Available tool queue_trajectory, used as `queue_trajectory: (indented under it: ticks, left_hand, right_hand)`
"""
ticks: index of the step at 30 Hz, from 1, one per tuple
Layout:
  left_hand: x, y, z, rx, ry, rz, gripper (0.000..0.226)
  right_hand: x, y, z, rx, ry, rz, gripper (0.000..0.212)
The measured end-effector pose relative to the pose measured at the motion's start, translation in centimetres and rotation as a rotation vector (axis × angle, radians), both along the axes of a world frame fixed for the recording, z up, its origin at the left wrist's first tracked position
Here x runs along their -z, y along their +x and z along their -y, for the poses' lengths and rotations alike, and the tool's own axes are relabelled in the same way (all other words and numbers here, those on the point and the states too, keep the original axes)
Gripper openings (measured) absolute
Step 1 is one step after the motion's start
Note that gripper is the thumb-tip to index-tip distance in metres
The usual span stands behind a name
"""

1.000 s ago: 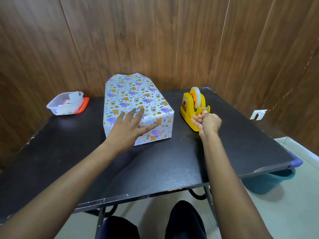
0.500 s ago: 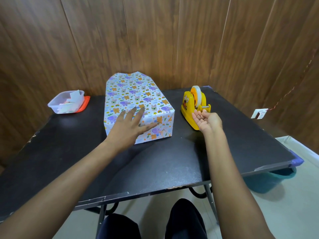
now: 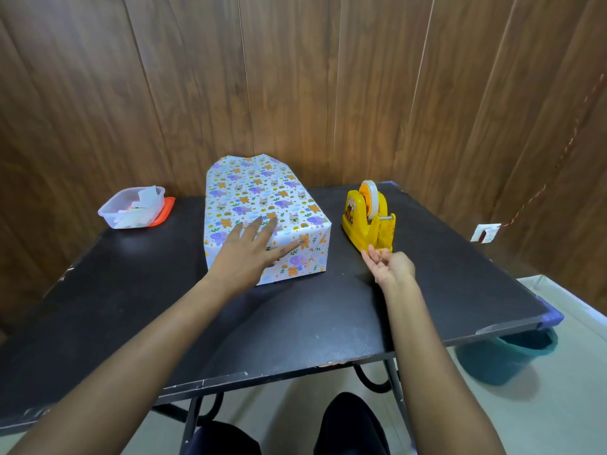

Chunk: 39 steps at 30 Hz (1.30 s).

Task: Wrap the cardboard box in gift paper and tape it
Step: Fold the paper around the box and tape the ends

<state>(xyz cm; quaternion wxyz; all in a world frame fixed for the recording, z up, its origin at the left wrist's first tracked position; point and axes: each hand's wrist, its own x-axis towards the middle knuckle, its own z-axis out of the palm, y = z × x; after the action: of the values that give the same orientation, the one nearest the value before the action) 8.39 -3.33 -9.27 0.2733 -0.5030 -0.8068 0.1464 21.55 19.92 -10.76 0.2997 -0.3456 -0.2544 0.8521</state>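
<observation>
**Holding the near fold down for its tape**

On the black table (image 3: pixel 295 323), the cardboard box (image 3: pixel 262 205) sits left of centre, its visible faces covered in patterned gift paper (image 3: pixel 236 192). The left hand (image 3: pixel 244 257) lies flat on the box's near top edge. Its fingers are spread and straight, and the thumb reaches along the folded front face. That pressure seems to be the point of this step: the fold wants to be tight and square when tape bridges it, so the palm ought not to lift early. At the far end the paper stands up unfolded, so that end probably waits its turn.

Just right of the box is the yellow tape dispenser (image 3: pixel 364 224) with its tape roll (image 3: pixel 371 198). The right hand (image 3: pixel 392 267) hovers at the dispenser's near tip, palm up, fingers loosely curled. Whether it pinches a clear strip I cannot tell. Any strip should land half on the flap and half on the face beneath, rubbed down from the middle outward.

At the far left a clear plastic tub (image 3: pixel 113 215) holds white paper scraps (image 3: pixel 146 195), with an orange lid (image 3: pixel 167 210) showing beneath its right side. Below the table's right corner stands a teal bin (image 3: pixel 505 359); its contents are hidden.
</observation>
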Motion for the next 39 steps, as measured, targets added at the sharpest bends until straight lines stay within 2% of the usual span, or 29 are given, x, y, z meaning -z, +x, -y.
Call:
queue_trajectory:
  ticks: [4,8,10,13,17,25,31,35,39]
  left_hand:
    - [-0.1,-0.2,-0.1,0.042,0.036,0.015,0.09]
    - [-0.8,-0.6,1.0,0.109,0.147,0.202,0.081]
    - [-1.5,-0.6,2.2,0.063,0.204,0.298,0.069]
    - [-2.1,-1.0,4.1,-0.081,0.208,0.366,0.059]
    - [-1.9,-1.2,5.4,-0.085,0.289,0.444,0.057]
    - [-0.9,-1.4,5.5,-0.038,0.356,0.398,0.055]
    - [-0.9,-1.5,5.5,-0.028,0.337,0.38,0.055]
    - [-0.7,-1.6,5.5,-0.03,0.341,0.379,0.055]
    - [-0.7,-1.6,5.4,-0.04,0.333,0.376,0.056]
  right_hand:
    - [-0.6,0.2,1.1,-0.115,0.135,-0.058,0.01]
    - [-1.6,0.3,4.0,-0.276,0.276,-0.035,0.014]
    - [-1.6,0.3,5.9,-0.381,0.328,-0.029,0.014]
    - [-1.1,-0.4,9.2,-0.524,0.335,-0.034,0.014]
    - [0.5,-2.0,13.5,-0.634,0.276,-0.026,0.017]
    - [1.9,-4.9,18.4,-0.576,0.1,-0.045,0.015]
    - [1.9,-6.9,20.1,-0.442,0.029,-0.038,0.017]
    - [1.9,-7.7,21.1,-0.338,0.042,-0.006,0.02]
    - [2.3,-8.1,21.4,-0.31,0.16,0.032,0.022]
